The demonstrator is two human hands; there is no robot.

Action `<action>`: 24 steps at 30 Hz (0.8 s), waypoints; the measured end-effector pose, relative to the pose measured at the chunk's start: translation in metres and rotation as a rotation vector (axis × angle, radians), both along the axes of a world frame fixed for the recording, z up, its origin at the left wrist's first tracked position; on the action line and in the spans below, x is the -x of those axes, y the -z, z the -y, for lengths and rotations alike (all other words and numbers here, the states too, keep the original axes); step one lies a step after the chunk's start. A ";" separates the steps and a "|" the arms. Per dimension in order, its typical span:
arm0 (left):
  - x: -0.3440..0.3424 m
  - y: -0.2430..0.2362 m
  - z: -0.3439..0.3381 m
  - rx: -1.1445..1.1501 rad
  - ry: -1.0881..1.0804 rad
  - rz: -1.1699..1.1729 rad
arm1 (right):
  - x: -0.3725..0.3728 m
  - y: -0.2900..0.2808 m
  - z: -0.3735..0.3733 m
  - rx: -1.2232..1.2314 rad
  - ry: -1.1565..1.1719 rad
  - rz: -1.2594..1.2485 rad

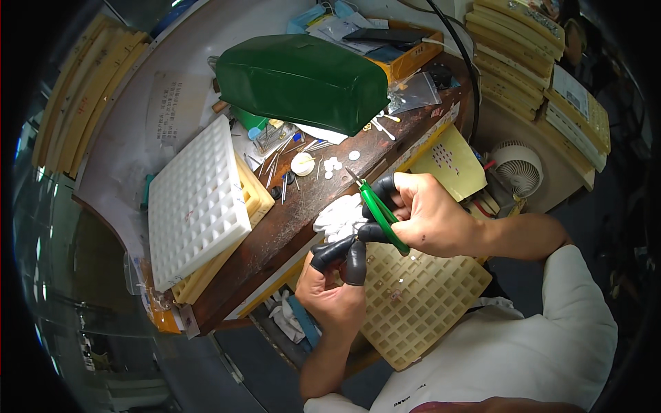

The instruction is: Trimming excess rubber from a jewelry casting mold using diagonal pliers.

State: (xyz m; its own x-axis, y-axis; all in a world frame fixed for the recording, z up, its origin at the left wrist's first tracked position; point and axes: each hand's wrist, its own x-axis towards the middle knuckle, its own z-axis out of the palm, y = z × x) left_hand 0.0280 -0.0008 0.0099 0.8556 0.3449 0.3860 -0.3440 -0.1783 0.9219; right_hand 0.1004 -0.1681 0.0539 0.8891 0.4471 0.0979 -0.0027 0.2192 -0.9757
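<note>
My right hand (434,213) is closed around a pair of green-handled pliers (377,215), whose narrow metal tip points up and left toward the bench. Black finger covers sit on the fingertips of both hands. My left hand (334,292) pinches at the front, its thumb and finger meeting next to the right fingertips. What lies in that pinch is too small to make out. Just behind the fingers is a bunched white cloth (341,219). Below my hands rests a cream tray (420,310) with square pockets, a few tiny shiny pieces on it.
A large green lamp hood (296,79) overhangs the wooden bench (255,265). Thin tools (277,162), small white discs (332,165) and a round pot (302,164) lie beneath it. A white pocketed tray (200,206) leans at left. Stacked trays (513,58) and a fan (516,168) stand right.
</note>
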 end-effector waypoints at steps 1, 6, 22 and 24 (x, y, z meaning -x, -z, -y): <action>0.000 0.000 0.000 -0.018 -0.010 0.007 | -0.001 0.001 0.002 0.037 -0.029 -0.018; -0.003 0.000 0.001 -0.047 -0.017 0.066 | -0.001 -0.001 0.002 0.063 -0.064 -0.086; -0.004 -0.002 -0.004 -0.101 0.011 0.058 | -0.006 0.005 0.002 0.031 -0.076 -0.133; -0.004 -0.002 -0.003 -0.083 0.004 0.047 | -0.006 0.005 0.001 0.041 -0.087 -0.136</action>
State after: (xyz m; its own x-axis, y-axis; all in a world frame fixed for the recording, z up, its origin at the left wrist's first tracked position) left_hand 0.0317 0.0025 0.0121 0.8371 0.3065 0.4531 -0.3879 -0.2514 0.8868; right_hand 0.1059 -0.1694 0.0491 0.8506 0.5242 -0.0408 -0.1528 0.1722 -0.9731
